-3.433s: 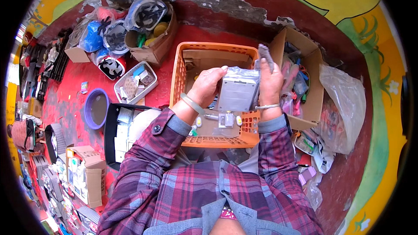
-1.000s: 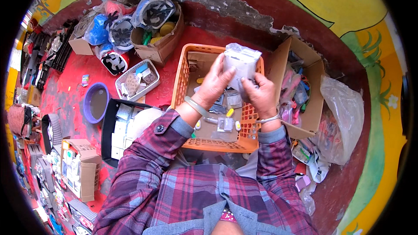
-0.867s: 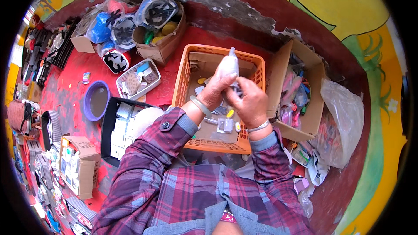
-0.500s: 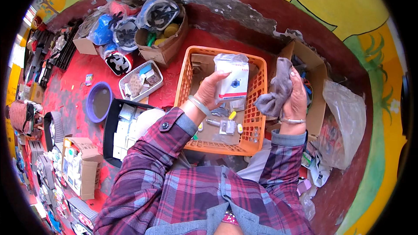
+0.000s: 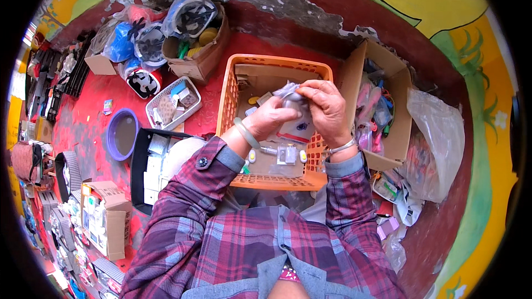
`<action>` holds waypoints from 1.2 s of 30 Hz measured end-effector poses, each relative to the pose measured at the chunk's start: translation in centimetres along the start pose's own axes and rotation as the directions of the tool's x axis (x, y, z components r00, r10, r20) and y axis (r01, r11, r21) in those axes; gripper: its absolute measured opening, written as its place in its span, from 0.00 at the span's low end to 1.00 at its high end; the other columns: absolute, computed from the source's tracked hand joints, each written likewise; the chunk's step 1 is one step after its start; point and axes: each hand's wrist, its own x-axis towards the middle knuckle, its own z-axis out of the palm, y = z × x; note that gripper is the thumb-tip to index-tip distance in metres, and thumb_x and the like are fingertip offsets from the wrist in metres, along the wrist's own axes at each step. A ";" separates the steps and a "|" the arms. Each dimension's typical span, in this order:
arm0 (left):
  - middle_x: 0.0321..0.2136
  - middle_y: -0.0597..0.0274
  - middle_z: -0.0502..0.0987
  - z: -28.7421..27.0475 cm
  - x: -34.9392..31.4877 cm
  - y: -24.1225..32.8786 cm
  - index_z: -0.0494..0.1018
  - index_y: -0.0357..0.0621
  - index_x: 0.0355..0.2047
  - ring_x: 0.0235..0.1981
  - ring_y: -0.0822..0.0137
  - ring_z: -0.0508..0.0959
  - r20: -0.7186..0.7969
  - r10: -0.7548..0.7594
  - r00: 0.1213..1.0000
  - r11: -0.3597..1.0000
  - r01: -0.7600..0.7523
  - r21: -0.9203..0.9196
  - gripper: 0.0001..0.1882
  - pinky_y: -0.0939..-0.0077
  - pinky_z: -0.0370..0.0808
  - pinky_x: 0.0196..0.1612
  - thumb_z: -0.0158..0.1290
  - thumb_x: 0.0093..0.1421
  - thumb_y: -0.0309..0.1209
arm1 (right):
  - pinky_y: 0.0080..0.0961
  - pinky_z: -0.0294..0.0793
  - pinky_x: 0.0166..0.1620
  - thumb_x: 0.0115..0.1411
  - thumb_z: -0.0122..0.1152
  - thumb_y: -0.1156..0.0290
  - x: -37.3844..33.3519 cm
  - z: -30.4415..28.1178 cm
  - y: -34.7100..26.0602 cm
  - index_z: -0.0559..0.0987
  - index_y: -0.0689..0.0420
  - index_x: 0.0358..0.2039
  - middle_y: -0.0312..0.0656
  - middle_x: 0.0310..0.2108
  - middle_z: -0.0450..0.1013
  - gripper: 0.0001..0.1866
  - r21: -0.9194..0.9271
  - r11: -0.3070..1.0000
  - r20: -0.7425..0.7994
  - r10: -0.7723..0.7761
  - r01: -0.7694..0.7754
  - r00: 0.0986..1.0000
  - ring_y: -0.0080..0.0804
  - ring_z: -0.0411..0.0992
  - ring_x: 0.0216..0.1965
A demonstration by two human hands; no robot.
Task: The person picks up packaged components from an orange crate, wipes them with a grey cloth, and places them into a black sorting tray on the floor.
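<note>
Both my hands meet over the orange basket (image 5: 224, 95). Between them is the gathered, crinkled top of a clear plastic bag (image 5: 287, 91). My left hand (image 5: 271, 115) closes on it from the left, and my right hand (image 5: 326, 106) pinches it from the right. Just below the fingers shows part of a white packet (image 5: 296, 128) with a red stripe and a blue mark; whether it hangs or rests is hidden. In the basket lie small clear plastic pieces (image 5: 287, 155) and a white-and-yellow item (image 5: 303, 156). I cannot make out the grey cloth now.
At the right an open cardboard box (image 5: 403, 127) holds colourful items, beside a clear plastic sack (image 5: 435, 149). Leftward are a white basket (image 5: 178, 117), purple basin (image 5: 136, 133) and black bin (image 5: 138, 174) of white boxes. Another filled carton (image 5: 197, 66) stands at the back.
My right hand has moved left to meet my left hand. The grey cloth it held has gone from sight. The packet has dropped lower, and both hands now grip the plastic.
</note>
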 end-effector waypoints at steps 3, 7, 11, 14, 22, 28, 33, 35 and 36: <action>0.43 0.61 0.73 0.4 -0.4 0.8 0.64 0.37 0.52 0.43 0.68 0.74 0.036 -0.038 0.999 0.999 0.039 -0.027 0.26 0.73 0.71 0.48 0.54 0.53 0.32 | 0.24 0.72 0.40 0.45 0.54 0.88 -0.2 -1.1 1.5 0.82 0.59 0.32 0.41 0.32 0.75 0.15 0.041 0.996 -0.019 0.075 -0.074 0.997 0.34 0.72 0.37; 0.43 0.58 0.73 0.7 -0.8 2.4 0.63 0.35 0.53 0.43 0.68 0.74 0.004 -0.058 0.998 0.993 0.058 -0.107 0.27 0.73 0.71 0.49 0.51 0.52 0.30 | 0.24 0.72 0.40 0.45 0.53 0.88 -0.3 -2.7 2.8 0.81 0.60 0.31 0.41 0.31 0.75 0.14 -0.043 0.998 -0.014 0.051 -0.052 0.999 0.34 0.72 0.35; 0.45 0.55 0.73 0.5 -0.7 3.0 0.62 0.34 0.54 0.44 0.67 0.75 -0.044 -0.028 0.999 0.973 0.018 -0.229 0.28 0.73 0.72 0.48 0.51 0.52 0.29 | 0.22 0.70 0.44 0.50 0.48 0.89 -1.3 -5.4 5.4 0.80 0.64 0.32 0.41 0.35 0.74 0.14 -0.052 0.970 -0.154 0.229 -0.239 0.961 0.30 0.72 0.39; 0.45 0.56 0.73 0.2 -0.6 2.5 0.62 0.35 0.54 0.43 0.66 0.75 -0.039 -0.027 0.999 0.971 0.017 -0.240 0.28 0.73 0.72 0.48 0.50 0.52 0.29 | 0.21 0.69 0.48 0.51 0.46 0.91 0.1 -5.6 2.1 0.79 0.63 0.38 0.42 0.40 0.72 0.18 0.033 0.984 -0.299 0.178 -0.176 0.938 0.29 0.71 0.44; 0.43 0.58 0.73 0.2 -0.7 2.2 0.64 0.35 0.53 0.42 0.68 0.74 0.019 0.007 1.000 0.993 -0.004 -0.119 0.27 0.73 0.73 0.46 0.50 0.52 0.30 | 0.28 0.71 0.43 0.44 0.50 0.88 0.0 -1.5 0.9 0.81 0.58 0.35 0.44 0.32 0.75 0.19 -0.087 0.996 0.045 0.002 0.002 0.999 0.40 0.71 0.37; 0.49 0.49 0.70 -0.7 -0.5 2.6 0.60 0.37 0.57 0.47 0.58 0.73 -0.103 -0.015 0.995 0.867 -0.039 -0.498 0.29 0.63 0.71 0.51 0.47 0.55 0.33 | 0.22 0.71 0.44 0.53 0.49 0.85 -1.5 -4.7 5.6 0.80 0.63 0.36 0.40 0.31 0.76 0.13 0.186 0.899 -0.173 0.426 -0.396 0.888 0.29 0.73 0.38; 0.51 0.49 0.69 -0.6 0.3 1.6 0.59 0.38 0.58 0.51 0.55 0.71 -0.097 -0.022 0.995 0.779 -0.044 -0.626 0.28 0.60 0.67 0.55 0.43 0.59 0.38 | 0.21 0.75 0.39 0.62 0.48 0.78 -0.9 -6.1 5.5 0.73 0.65 0.47 0.42 0.36 0.75 0.13 0.625 0.738 -0.397 0.581 -0.254 0.710 0.27 0.74 0.33; 0.51 0.49 0.69 -0.4 0.4 1.4 0.61 0.38 0.57 0.51 0.55 0.71 -0.133 -0.034 0.990 0.779 -0.057 -0.625 0.27 0.60 0.67 0.55 0.42 0.62 0.42 | 0.21 0.75 0.38 0.63 0.48 0.76 -0.5 -6.2 4.8 0.72 0.64 0.48 0.42 0.36 0.75 0.14 0.701 0.687 -0.395 0.599 -0.193 0.696 0.27 0.75 0.33; 0.51 0.49 0.69 -0.3 0.5 1.4 0.61 0.38 0.56 0.51 0.55 0.71 -0.143 -0.039 0.989 0.775 -0.060 -0.629 0.28 0.60 0.67 0.55 0.41 0.62 0.44 | 0.21 0.75 0.39 0.63 0.47 0.75 -0.3 -6.1 4.0 0.72 0.63 0.48 0.42 0.36 0.75 0.14 0.733 0.657 -0.381 0.610 -0.175 0.695 0.27 0.75 0.34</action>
